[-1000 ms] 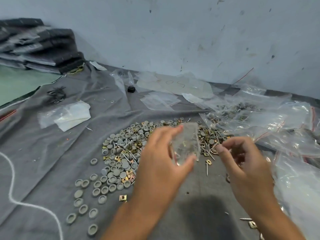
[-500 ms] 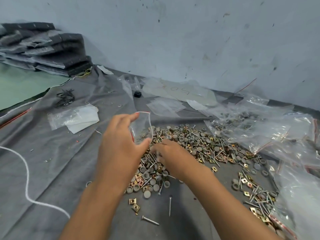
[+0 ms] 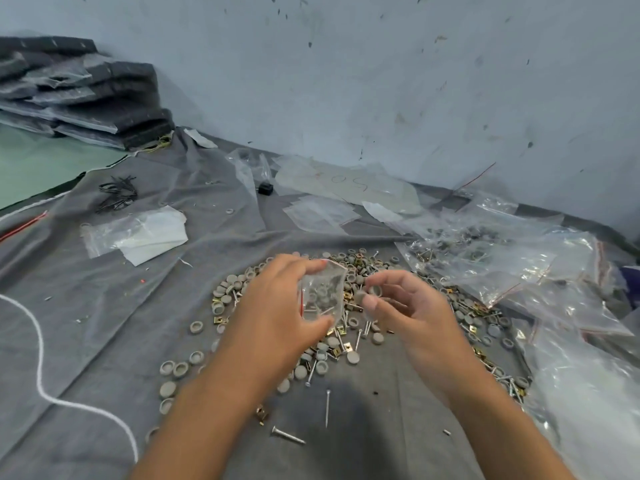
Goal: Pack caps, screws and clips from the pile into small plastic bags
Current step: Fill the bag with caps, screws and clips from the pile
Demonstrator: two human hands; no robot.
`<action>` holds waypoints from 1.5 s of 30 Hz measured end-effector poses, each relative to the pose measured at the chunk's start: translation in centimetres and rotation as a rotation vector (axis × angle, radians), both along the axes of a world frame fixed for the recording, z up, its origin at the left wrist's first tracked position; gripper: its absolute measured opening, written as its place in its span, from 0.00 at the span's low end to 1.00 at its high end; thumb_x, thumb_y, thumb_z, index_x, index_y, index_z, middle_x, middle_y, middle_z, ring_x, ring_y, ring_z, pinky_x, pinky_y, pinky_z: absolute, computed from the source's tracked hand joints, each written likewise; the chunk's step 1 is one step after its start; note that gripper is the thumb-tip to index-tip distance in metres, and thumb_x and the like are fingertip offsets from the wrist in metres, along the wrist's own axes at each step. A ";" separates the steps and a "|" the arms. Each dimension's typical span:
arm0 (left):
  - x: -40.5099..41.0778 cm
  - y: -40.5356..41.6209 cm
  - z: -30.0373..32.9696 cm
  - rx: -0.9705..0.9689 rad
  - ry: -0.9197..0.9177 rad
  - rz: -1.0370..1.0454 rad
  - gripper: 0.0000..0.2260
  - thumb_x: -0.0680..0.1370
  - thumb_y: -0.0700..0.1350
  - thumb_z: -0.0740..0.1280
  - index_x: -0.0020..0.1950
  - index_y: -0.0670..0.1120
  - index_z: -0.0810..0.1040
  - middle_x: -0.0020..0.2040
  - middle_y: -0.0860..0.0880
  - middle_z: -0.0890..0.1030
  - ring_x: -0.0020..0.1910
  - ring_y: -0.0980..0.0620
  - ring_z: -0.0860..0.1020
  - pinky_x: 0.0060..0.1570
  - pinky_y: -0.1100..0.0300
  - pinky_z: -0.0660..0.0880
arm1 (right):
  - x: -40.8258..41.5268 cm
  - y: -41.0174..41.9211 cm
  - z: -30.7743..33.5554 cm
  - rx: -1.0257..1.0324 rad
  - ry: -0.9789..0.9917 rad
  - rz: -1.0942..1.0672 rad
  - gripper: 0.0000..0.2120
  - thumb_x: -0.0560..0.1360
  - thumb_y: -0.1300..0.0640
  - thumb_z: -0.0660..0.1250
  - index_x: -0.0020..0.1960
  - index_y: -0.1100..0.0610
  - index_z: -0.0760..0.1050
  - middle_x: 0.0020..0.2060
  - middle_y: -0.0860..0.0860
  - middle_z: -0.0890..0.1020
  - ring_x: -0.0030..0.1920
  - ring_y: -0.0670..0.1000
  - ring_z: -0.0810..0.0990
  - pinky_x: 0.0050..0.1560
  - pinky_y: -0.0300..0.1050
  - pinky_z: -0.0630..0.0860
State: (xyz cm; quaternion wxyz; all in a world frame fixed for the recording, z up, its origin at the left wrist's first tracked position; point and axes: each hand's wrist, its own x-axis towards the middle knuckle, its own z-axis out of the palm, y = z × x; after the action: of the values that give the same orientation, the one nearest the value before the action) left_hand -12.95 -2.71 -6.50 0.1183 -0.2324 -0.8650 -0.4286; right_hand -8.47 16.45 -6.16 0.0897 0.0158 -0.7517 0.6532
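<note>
Now left hand gripping small clear bag, right hand pinching grey cap beside it

The left hand pinches a small clear bag upright above the pile of grey caps, screws and brass clips on the grey cloth. The right hand pinches 1 grey cap just beside the bag's mouth. Filled bags lie toward the cloth's right edge, a white cord near its left edge.
</note>
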 end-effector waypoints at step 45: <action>0.0 1.8 -0.2 0.133 -0.063 -0.136 0.28 0.68 0.51 0.80 0.67 0.55 0.78 0.57 0.61 0.77 0.41 0.56 0.76 0.43 0.71 0.72 | 1.3 1.0 0.5 0.255 0.404 -0.295 0.10 0.74 0.56 0.75 0.53 0.45 0.81 0.44 0.46 0.86 0.47 0.49 0.86 0.49 0.43 0.81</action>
State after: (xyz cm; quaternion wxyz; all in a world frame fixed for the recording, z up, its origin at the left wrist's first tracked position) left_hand -12.96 -0.95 -6.72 0.0765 -0.2687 -0.8202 -0.4993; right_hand -7.22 17.44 -5.66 0.3290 0.0473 -0.7889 0.5168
